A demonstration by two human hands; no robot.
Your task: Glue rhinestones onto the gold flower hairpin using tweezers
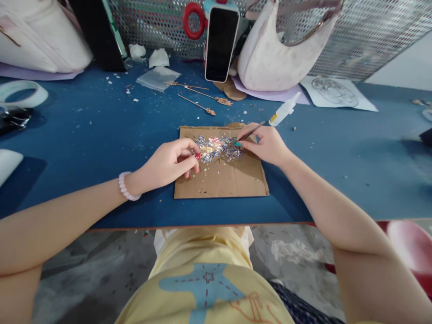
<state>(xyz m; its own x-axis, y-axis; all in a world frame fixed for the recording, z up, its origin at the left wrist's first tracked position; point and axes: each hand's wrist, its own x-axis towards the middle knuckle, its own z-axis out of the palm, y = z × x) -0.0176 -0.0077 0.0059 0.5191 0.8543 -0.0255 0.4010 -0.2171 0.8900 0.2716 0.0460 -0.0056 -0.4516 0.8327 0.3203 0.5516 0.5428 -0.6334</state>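
Note:
A pile of small shiny flakes in blue, silver, pink and gold lies on a piece of brown cardboard. At the pile's left edge is my left hand, its fingers curled and thumb close to the index finger; anything between them is too small to make out. My right hand grips a pair of thin dark tweezers, slanting down toward the right side of the pile. The tweezer tips are partly hidden by my fingers. A small white bottle is just beyond my right hand.
Several gold hairpins lie behind the cardboard, near a clear plastic bag. A phone stands upright at the back beside a white handbag. Printed paper lies right, a tape roll left.

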